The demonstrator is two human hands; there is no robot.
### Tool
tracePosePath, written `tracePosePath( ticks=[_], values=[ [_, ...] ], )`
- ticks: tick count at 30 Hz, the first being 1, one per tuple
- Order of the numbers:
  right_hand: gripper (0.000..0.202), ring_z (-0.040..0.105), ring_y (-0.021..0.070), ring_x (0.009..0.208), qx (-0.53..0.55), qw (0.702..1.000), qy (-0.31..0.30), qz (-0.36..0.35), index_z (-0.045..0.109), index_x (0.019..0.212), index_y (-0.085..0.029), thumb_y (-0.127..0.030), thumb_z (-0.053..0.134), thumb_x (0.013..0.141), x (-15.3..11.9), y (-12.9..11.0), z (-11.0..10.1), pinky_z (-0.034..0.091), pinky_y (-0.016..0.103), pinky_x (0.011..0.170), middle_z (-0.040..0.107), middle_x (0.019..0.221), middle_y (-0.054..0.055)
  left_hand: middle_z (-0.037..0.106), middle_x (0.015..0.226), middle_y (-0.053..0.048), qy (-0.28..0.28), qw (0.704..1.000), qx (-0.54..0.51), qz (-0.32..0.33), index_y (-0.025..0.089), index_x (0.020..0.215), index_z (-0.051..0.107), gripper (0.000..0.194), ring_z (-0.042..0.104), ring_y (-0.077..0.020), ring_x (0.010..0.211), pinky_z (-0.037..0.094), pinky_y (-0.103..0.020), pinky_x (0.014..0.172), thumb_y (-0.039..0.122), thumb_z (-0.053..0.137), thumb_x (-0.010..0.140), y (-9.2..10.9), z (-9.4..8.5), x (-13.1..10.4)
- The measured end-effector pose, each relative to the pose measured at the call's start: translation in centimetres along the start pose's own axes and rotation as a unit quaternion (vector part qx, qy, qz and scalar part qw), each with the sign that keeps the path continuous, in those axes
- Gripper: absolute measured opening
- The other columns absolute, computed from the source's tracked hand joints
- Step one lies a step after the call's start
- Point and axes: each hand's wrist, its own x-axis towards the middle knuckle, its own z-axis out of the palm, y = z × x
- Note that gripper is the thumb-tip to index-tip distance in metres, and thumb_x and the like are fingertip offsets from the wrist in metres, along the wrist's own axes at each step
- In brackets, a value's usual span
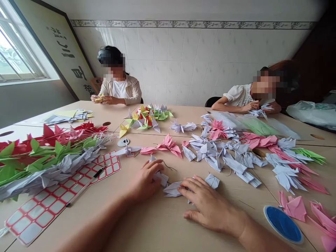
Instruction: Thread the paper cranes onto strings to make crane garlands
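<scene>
Several pale blue folded paper pieces point(172, 189) lie on the table in front of me. My left hand point(147, 178) rests at their left end, fingers bent over a pale piece and partly hiding it; whether it grips the piece is unclear. Over the right part of the group lies my right hand point(203, 201), palm down with fingers spread, fingertips touching the paper. Another folded piece point(212, 181) sits just beyond its fingers. Dark thin wire or thread point(170, 167) sticks out near my left fingertips. A pale paper crane point(127, 150) stands farther back, beside a small round disc point(123, 142).
Strings of red, green and pale cranes point(56, 157) cover the left, beside a red-and-white label sheet point(42, 209) and a pen point(85, 187). Pink and pale cranes point(207, 150) spread rightward. A blue spool point(283, 224) lies front right. Two people sit across the table point(183, 110), handling folded paper.
</scene>
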Motion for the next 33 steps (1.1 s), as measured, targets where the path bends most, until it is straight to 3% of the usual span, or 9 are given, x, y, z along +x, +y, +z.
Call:
tracePosePath(
  ticks=[5,8,11,16,23,33],
  values=[
    [0.054,0.039,0.0311,0.134,-0.044,0.995,0.091,0.021,0.045,0.140,-0.019,-0.047,0.047,0.093,-0.2,1.5,-1.6,0.030,0.056,0.110,0.046,0.144,0.014,0.056,0.129,-0.014,0.061,0.997,0.013,-0.053,0.019,0.119,0.052,0.030,0.050,-0.0253,0.124,0.043,-0.045,0.101,0.026,0.048,0.090,-1.1,-0.4,0.5],
    [0.053,0.043,0.0296,0.131,-0.043,0.987,0.135,0.082,0.047,0.138,-0.017,-0.048,0.040,0.095,-0.8,2.8,-3.0,0.037,0.051,0.107,0.049,0.141,0.015,0.056,0.129,-0.013,0.055,0.996,0.022,-0.071,0.020,0.117,0.055,0.032,0.051,-0.0276,0.122,0.043,-0.048,0.101,0.030,0.055,0.087,-2.1,-0.4,0.6],
    [0.050,0.047,0.0288,0.129,-0.024,0.983,0.105,0.149,0.050,0.136,-0.016,-0.044,0.040,0.096,-1.6,3.7,-3.5,0.042,0.047,0.104,0.050,0.141,0.015,0.056,0.129,-0.014,0.036,0.995,0.030,-0.084,0.020,0.113,0.060,0.035,0.054,-0.0313,0.118,0.045,-0.051,0.098,0.029,0.063,0.080,-2.6,-0.2,0.5],
    [0.047,0.050,0.0321,0.126,-0.003,0.975,0.027,0.219,0.054,0.132,-0.015,-0.039,0.045,0.093,-2.0,4.0,-2.6,0.045,0.049,0.100,0.047,0.143,0.015,0.052,0.134,-0.015,0.041,0.992,0.042,-0.110,0.021,0.118,0.059,0.042,0.049,-0.0338,0.123,0.040,-0.054,0.101,0.031,0.064,0.078,-3.0,-0.1,0.4],
    [0.037,0.051,0.0319,0.125,-0.003,0.984,0.027,0.174,0.060,0.125,-0.021,-0.029,0.050,0.090,-1.3,3.0,-2.1,0.045,0.046,0.099,0.055,0.136,0.012,0.066,0.117,-0.010,0.040,0.990,0.030,-0.132,0.021,0.108,0.065,0.030,0.058,-0.0290,0.113,0.044,-0.046,0.099,0.027,0.062,0.078,-3.2,-0.3,0.8],
    [0.035,0.053,0.0324,0.122,-0.023,0.986,0.026,0.164,0.061,0.124,-0.021,-0.028,0.053,0.090,-1.2,3.0,-1.9,0.047,0.048,0.097,0.057,0.133,0.013,0.065,0.118,-0.008,0.037,0.989,0.011,-0.141,0.023,0.113,0.062,0.039,0.062,-0.0264,0.106,0.050,-0.039,0.090,0.022,0.060,0.074,-2.5,-0.4,0.5]
  ],
)
